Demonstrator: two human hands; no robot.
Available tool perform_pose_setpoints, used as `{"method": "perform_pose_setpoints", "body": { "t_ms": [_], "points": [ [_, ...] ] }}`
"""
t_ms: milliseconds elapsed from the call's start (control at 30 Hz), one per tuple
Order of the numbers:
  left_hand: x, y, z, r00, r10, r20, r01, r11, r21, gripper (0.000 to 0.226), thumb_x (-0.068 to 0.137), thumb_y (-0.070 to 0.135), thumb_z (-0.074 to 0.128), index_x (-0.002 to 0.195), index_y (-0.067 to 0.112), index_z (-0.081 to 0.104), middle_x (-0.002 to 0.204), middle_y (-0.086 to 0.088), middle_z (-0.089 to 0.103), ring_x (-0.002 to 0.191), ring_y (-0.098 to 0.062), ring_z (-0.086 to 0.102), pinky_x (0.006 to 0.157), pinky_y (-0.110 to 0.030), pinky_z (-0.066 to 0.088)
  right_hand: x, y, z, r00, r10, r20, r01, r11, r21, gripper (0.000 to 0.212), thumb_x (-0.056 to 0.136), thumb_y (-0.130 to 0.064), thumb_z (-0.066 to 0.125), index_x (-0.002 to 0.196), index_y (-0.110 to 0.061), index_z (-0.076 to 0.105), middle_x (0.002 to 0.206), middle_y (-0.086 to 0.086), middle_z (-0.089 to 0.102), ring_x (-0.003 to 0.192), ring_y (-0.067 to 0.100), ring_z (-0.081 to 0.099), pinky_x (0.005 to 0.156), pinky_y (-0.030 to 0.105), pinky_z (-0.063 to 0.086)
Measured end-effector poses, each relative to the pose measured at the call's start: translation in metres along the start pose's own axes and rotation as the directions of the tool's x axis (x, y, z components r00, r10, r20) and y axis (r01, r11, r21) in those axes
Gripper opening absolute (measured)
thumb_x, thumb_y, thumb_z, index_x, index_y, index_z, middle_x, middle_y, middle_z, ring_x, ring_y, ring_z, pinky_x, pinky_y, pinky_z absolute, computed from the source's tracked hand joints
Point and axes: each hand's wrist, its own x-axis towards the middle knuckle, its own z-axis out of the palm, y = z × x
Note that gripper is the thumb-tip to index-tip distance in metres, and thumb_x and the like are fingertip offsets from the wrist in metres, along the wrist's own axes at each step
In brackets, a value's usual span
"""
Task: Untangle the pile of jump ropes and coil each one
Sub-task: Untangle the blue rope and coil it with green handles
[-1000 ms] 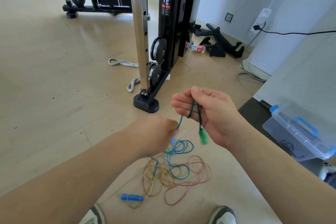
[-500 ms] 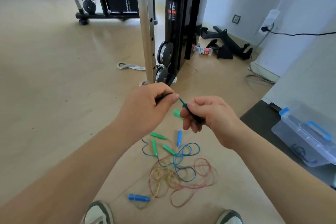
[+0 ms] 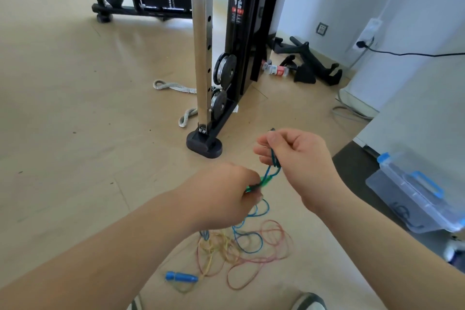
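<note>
A tangle of thin jump ropes lies on the floor between my feet: a blue rope (image 3: 249, 239), a yellow rope (image 3: 214, 249) and a red rope (image 3: 274, 241). A blue handle (image 3: 181, 277) lies at the pile's left. My right hand (image 3: 299, 158) is raised and grips a coiled bunch of dark green rope (image 3: 273, 160). My left hand (image 3: 226, 199) sits lower and left of it, pinching that rope near its bright green handle (image 3: 261, 182). Blue rope trails from under my left hand down to the pile.
A cable machine's steel post and black foot (image 3: 204, 145) stand just beyond my hands. A thick white rope (image 3: 173, 87) lies by it. A clear bin with a blue-latched lid (image 3: 417, 191) sits at the right on a dark mat. My shoes (image 3: 308, 302) frame the pile.
My hands have parted: the left dropped toward the pile, the right rose with the green coil. The loose green handles seen on the floor earlier are hidden behind my left hand.
</note>
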Motion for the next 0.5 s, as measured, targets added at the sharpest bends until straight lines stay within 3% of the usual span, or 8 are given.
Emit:
{"method": "perform_pose_setpoints", "body": {
  "t_ms": [67,133,200,267,367,500],
  "points": [
    [-0.003,-0.002,-0.010,0.997,0.039,-0.060,-0.046,0.989,-0.138,0.018,0.100,0.037,0.056,0.093,0.024,0.065,0.071,0.006,0.060,0.065,-0.010,0.053,0.061,-0.030,0.044,0.004,0.005,-0.002,0.993,-0.115,0.037,0.121,0.968,-0.219,0.021,0.102,-0.019,0.058,0.091,-0.010,0.074,0.080,0.004,0.077,0.077,0.012,0.074,0.084,0.042,0.061],
    [-0.004,-0.006,-0.022,0.973,0.058,-0.222,-0.123,0.949,-0.290,0.011,0.097,0.030,0.064,0.087,0.024,0.066,0.066,0.008,0.060,0.060,-0.007,0.053,0.056,-0.020,0.040,0.005,0.009,0.000,0.980,-0.147,0.131,0.181,0.932,-0.312,0.025,0.102,-0.019,0.056,0.084,-0.011,0.072,0.071,0.001,0.074,0.066,0.005,0.068,0.077,0.042,0.059],
    [-0.004,-0.015,-0.030,0.925,0.027,-0.380,-0.185,0.904,-0.386,0.010,0.096,0.025,0.067,0.086,0.024,0.069,0.063,0.010,0.062,0.057,-0.005,0.054,0.054,-0.018,0.041,0.003,0.006,0.003,0.973,-0.084,0.214,0.133,0.966,-0.224,0.032,0.105,-0.017,0.052,0.081,-0.012,0.072,0.068,0.003,0.073,0.055,0.007,0.061,0.064,0.035,0.051],
    [-0.001,-0.027,-0.032,0.894,-0.004,-0.448,-0.198,0.893,-0.404,0.008,0.096,0.028,0.067,0.090,0.026,0.071,0.068,0.008,0.068,0.062,-0.010,0.062,0.061,-0.032,0.052,0.000,-0.001,0.005,0.955,-0.011,0.296,0.031,0.997,-0.065,0.035,0.107,-0.015,0.046,0.086,-0.004,0.072,0.078,0.009,0.078,0.055,0.017,0.058,0.056,0.028,0.043],
    [0.005,-0.041,-0.026,0.899,-0.062,-0.433,-0.160,0.874,-0.458,0.015,0.095,0.043,0.060,0.094,0.030,0.069,0.077,-0.004,0.072,0.076,-0.028,0.070,0.071,-0.048,0.057,-0.001,-0.006,0.006,0.932,0.036,0.361,-0.057,0.997,0.048,0.038,0.108,-0.020,0.046,0.086,0.002,0.068,0.082,0.021,0.077,0.054,0.023,0.052,0.052,0.028,0.037],
    [0.008,-0.047,-0.015,0.948,-0.094,-0.303,-0.022,0.934,-0.356,0.018,0.102,0.038,0.052,0.097,0.030,0.068,0.072,0.000,0.065,0.067,-0.017,0.060,0.070,-0.043,0.054,-0.003,-0.010,0.009,0.934,0.149,0.324,-0.235,0.941,0.245,0.033,0.106,-0.024,0.049,0.088,-0.002,0.065,0.081,0.021,0.074,0.053,0.020,0.053,0.054,0.028,0.038]
  ]
}}
